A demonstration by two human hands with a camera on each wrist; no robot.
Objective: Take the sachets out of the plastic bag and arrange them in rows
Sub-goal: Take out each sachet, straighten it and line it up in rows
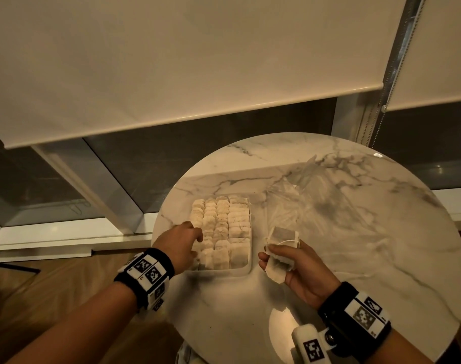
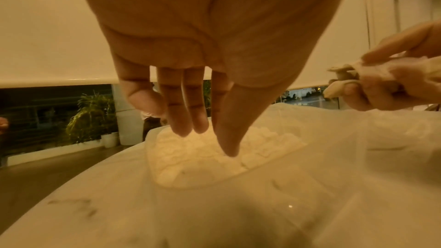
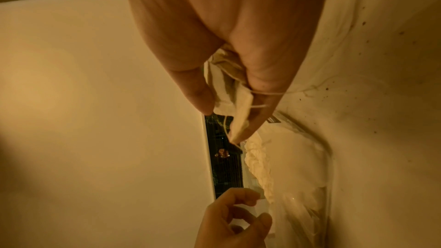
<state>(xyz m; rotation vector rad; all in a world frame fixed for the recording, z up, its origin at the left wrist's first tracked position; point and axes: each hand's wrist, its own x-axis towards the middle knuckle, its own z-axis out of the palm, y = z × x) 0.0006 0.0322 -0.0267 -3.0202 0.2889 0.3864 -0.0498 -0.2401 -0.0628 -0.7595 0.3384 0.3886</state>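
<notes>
A white tray (image 1: 246, 270) on the round marble table (image 1: 368, 258) holds several rows of pale sachets (image 1: 224, 227). My left hand (image 1: 187, 240) reaches over the tray's near left part, fingers fairly straight and pointing down; in the left wrist view its thumb tip (image 2: 229, 150) touches the sachets (image 2: 262, 142). My right hand (image 1: 302, 269) hovers just right of the tray and pinches a few sachets (image 1: 279, 258) with loose strings, also seen as a held bundle (image 3: 241, 112). The clear plastic bag (image 1: 302, 195) lies crumpled and flat behind my right hand.
The table edge runs close to the tray's left side, with wooden floor (image 1: 53, 298) below. A window with lowered roller blinds (image 1: 171, 61) stands behind the table. Bare marble shows at the near and right parts of the tabletop.
</notes>
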